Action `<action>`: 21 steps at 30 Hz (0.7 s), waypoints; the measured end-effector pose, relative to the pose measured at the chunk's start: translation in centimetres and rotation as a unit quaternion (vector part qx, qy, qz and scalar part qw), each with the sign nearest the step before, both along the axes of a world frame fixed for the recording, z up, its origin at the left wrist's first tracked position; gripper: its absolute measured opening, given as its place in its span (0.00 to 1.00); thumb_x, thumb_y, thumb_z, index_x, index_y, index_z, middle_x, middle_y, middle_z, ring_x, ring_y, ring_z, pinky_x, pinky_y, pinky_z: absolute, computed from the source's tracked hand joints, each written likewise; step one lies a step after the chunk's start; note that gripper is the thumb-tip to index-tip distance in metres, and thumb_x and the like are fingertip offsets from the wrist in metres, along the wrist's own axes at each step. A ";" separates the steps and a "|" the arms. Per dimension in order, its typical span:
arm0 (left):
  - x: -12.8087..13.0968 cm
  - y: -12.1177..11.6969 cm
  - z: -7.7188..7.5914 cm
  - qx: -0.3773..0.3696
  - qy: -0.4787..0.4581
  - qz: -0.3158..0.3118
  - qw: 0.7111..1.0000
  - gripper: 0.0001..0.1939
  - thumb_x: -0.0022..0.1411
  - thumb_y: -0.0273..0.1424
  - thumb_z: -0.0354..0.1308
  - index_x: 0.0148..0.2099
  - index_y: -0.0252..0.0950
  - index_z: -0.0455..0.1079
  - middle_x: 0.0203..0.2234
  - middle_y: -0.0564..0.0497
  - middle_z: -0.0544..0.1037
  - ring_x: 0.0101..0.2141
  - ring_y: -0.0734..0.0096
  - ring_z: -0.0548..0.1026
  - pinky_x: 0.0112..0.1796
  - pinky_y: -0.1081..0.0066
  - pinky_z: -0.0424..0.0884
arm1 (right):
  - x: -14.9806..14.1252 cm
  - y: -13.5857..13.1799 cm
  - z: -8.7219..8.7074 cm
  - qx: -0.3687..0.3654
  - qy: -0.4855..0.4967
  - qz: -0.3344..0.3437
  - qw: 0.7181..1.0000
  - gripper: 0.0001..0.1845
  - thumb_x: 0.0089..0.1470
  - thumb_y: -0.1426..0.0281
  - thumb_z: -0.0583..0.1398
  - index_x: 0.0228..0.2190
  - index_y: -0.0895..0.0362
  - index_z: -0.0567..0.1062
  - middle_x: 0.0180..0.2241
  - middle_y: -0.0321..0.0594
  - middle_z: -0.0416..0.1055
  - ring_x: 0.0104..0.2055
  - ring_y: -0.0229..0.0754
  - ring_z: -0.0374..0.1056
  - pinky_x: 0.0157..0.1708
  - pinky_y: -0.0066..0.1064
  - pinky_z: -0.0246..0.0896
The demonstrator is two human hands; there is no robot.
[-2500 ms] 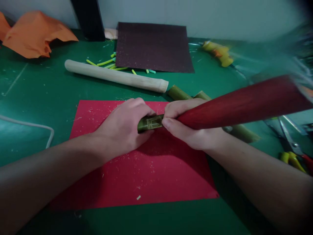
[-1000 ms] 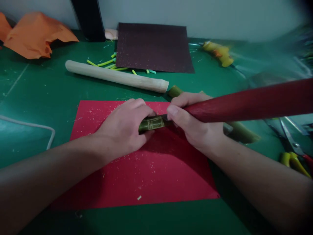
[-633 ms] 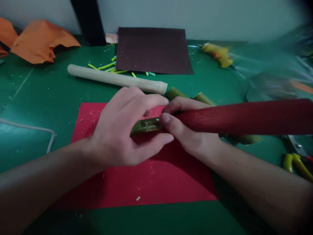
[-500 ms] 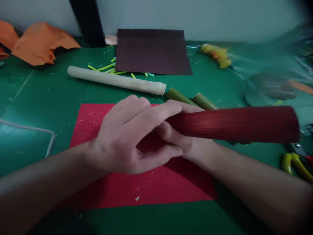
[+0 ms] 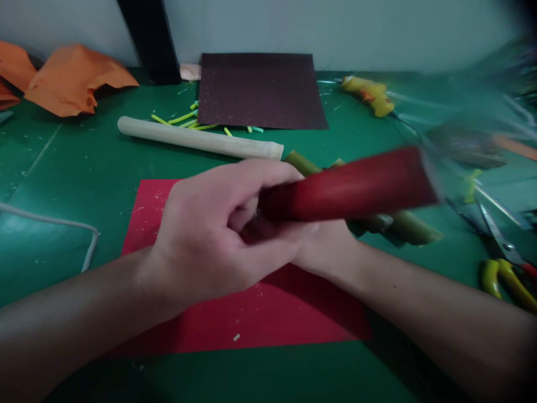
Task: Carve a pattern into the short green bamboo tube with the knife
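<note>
My hands overlap above a red sheet of paper (image 5: 268,319). Between them is a dark red stick (image 5: 361,184), thick and round, blurred by motion, its free end pointing right and toward me. My left hand (image 5: 210,235) curls its fingers and thumb around the left end of the stick and covers part of the other hand. My right hand (image 5: 323,240) is mostly hidden beneath it, closed around the same end, with the stick passing over the wrist.
Behind lie a pale bamboo stick (image 5: 197,137), a dark brown sheet (image 5: 262,92), yellow-green strips (image 5: 182,118) and a yellow glue gun (image 5: 369,95). Green bamboo pieces (image 5: 413,226) and yellow-handled scissors (image 5: 499,274) are right. Orange paper (image 5: 75,81) and a grey cord (image 5: 50,219) are left.
The free end of the red stick has swung left and up, toward me. My left hand's fingers have closed more tightly around its near end. The scissors' blades have come into view.
</note>
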State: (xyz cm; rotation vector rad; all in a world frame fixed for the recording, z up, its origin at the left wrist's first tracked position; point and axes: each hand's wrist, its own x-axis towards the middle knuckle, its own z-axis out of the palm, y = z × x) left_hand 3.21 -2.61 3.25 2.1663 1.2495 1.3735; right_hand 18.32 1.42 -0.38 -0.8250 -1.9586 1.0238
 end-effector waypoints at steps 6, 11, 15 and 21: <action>-1.0 1.0 -0.1 -0.032 -0.248 0.092 0.964 0.08 0.62 0.27 0.56 0.36 0.41 0.76 0.28 0.53 0.74 0.28 0.71 0.68 0.29 0.69 0.65 | 0.5 -1.1 0.9 -0.092 0.101 -0.018 0.990 0.18 0.51 0.64 0.70 0.41 0.52 0.71 0.26 0.28 0.64 0.25 0.34 0.60 0.22 0.29 0.58; -1.5 2.2 -1.4 -0.102 -0.345 0.057 0.931 0.06 0.56 0.27 0.58 0.33 0.40 0.75 0.28 0.51 0.71 0.27 0.70 0.64 0.27 0.69 0.63 | 1.1 -0.9 0.8 -0.002 0.062 -0.019 0.998 0.09 0.55 0.65 0.68 0.35 0.53 0.74 0.30 0.35 0.70 0.30 0.37 0.65 0.27 0.32 0.63; -1.4 2.2 -2.2 -0.100 -0.329 0.043 0.938 0.06 0.57 0.28 0.57 0.34 0.41 0.75 0.28 0.52 0.73 0.25 0.70 0.63 0.28 0.69 0.67 | 1.7 -0.4 0.8 0.171 -0.050 0.012 0.984 0.07 0.56 0.67 0.66 0.37 0.55 0.76 0.38 0.43 0.75 0.41 0.45 0.72 0.40 0.38 0.70; -1.3 2.6 -2.5 -0.132 -0.351 0.059 0.925 0.05 0.56 0.27 0.55 0.34 0.36 0.73 0.24 0.53 0.70 0.22 0.76 0.61 0.19 0.76 0.61 | 1.7 -0.2 0.6 0.259 -0.226 -0.023 0.939 0.19 0.58 0.64 0.63 0.47 0.64 0.79 0.43 0.52 0.76 0.43 0.52 0.70 0.43 0.45 0.68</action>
